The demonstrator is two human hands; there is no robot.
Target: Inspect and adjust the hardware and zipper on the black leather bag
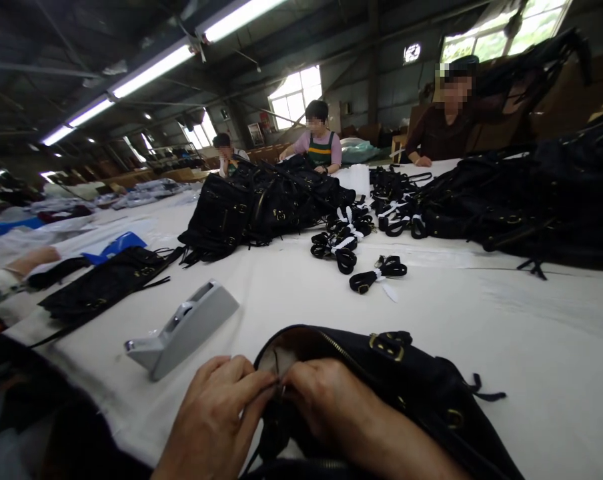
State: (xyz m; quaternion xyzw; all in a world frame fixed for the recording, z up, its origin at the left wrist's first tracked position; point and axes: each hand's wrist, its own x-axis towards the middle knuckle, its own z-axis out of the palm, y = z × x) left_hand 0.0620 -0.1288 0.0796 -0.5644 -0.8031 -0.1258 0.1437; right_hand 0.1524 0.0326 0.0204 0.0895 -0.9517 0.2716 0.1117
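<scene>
1. At the far left, a co-worker's forearm rests on the white surface beside a flat black bag, with a blue plastic piece just behind it.
2. A grey tape dispenser sits on the surface, near the person's left hand but apart from it.
3. The left hand's fingers are pinched shut at the open mouth of the black bag, which lies at the near edge of the surface right in front of the person. What they pinch is too small to tell; it looks like a bit of lining or thread at the rim.
4. The right hand meets the left at the same spot, its fingers curled closed on the bag's rim just beside the zip.
5. The bag looks soft and floppy: it sags flat, and its mouth holds open only where the hands hold it. It probably weighs little and will fold if lifted by one edge. The rim by the zip or the strap at the brass buckle seems the firmest hold.
6. Beyond, coiled black straps lie mid-surface, with piles of black bags behind them and to the right, where three people sit.
</scene>
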